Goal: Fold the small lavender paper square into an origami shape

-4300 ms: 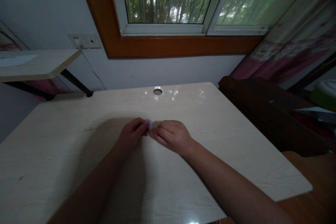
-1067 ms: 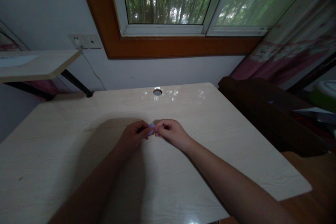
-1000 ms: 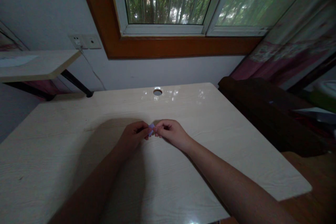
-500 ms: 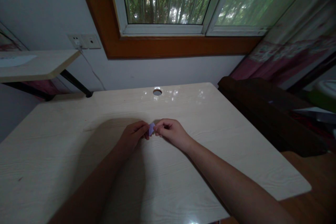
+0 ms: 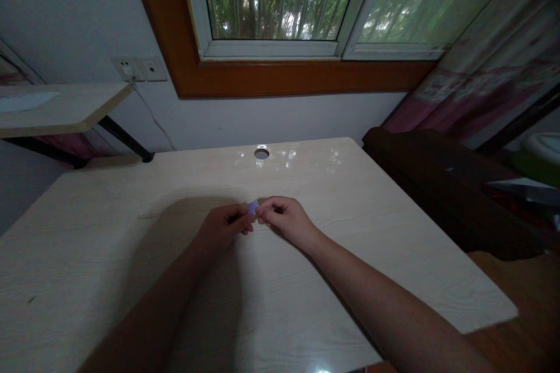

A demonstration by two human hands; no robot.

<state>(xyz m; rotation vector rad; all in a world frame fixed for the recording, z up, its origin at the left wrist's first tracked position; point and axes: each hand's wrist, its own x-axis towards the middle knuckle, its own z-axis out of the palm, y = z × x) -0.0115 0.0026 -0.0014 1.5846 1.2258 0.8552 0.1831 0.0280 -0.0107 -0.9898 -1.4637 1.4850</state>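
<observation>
Purple paper (image 5: 252, 207), or something very like it, sits between a person's two hands, just on the near side of the middle of the table (image 5: 371, 215). From where I stand, the left hand (image 5: 223, 226) comes in at eight o'clock, thumb and fingertips pinched on the piece, its other fingers curled. At about four o'clock, the right hand (image 5: 284, 218) has its fingertips drawn together on the other edge. Twelve o'clock from the piece is a round hole (image 5: 261, 154) in the tabletop; at ten stands a raised shelf (image 5: 65, 108).

As for progress, I'd judge the handling underway: the piece is small, perhaps folded, and neither hand has let it go. Its folds are too small to tell, so how much remains I can't say.
</observation>
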